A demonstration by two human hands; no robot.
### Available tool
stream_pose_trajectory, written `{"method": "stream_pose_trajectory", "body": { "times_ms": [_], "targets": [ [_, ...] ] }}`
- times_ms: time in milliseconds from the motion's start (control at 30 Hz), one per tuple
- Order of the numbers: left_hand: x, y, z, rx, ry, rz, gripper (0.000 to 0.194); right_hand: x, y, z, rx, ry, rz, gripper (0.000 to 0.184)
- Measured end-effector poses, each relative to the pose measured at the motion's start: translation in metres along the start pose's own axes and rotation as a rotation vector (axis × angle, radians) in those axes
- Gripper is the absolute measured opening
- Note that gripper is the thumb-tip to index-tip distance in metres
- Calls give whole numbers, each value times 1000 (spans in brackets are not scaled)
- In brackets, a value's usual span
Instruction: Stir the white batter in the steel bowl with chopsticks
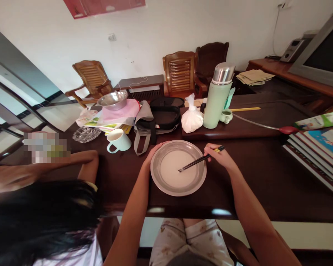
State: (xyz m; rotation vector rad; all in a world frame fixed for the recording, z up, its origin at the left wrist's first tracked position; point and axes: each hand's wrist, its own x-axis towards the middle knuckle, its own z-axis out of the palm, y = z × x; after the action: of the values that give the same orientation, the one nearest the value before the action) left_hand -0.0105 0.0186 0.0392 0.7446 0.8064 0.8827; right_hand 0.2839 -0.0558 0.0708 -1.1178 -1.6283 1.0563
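Note:
A wide metal bowl (155, 182) stands before me at the table's front, with a milky white liquid (172, 164) in it. My left hand (153, 152) is wrapped round the bowl's left side, its fingers partly hidden behind the rim. Between the fingers of my right hand (218, 155) is a pair of dark chopsticks (195, 162) with yellowish marks near the top. They slant down to the left over the bowl, and their tips meet the liquid near its middle.
Behind the bowl are a tied bag of white powder (192, 120), a green thermos (217, 101) and a black-grey bag (163, 120). A white mug (119, 141), glass dish (86, 134) and smaller metal bowl (113, 101) stand left. Books (316, 159) lie right. Another person (44, 218) leans in at left.

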Motion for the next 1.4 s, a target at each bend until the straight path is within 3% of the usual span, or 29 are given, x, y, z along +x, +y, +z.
{"method": "stream_pose_trajectory", "body": {
  "times_ms": [100,233,300,467,667,833,1000,1167,1333,1400],
  "targets": [
    [1,-1,-1,-4,-2,1,34,2,0,4,-49,-90,-4,26],
    [1,0,-1,6,1,5,29,1,1,-3,-39,85,-28,29],
    [0,1,0,9,8,0,28,0,1,-4,-1,105,-9,33],
    [-1,1,1,-13,12,-10,32,1,1,2,-38,-90,0,27],
    [1,0,-1,-3,1,1,38,1,3,-5,-8,129,-12,35],
    [3,-2,3,20,-17,6,38,2,1,-4,8,-51,-16,30],
    [13,-5,1,59,-23,-2,42,4,6,-13,53,127,-41,35],
    [20,-6,-4,39,-26,-17,46,4,7,-9,53,3,-34,31],
    [15,-3,-3,10,-19,-85,38,6,13,-6,36,180,-62,36],
    [14,-2,-4,-10,-2,-109,34,7,14,-3,65,160,-49,39]
  ]
}}
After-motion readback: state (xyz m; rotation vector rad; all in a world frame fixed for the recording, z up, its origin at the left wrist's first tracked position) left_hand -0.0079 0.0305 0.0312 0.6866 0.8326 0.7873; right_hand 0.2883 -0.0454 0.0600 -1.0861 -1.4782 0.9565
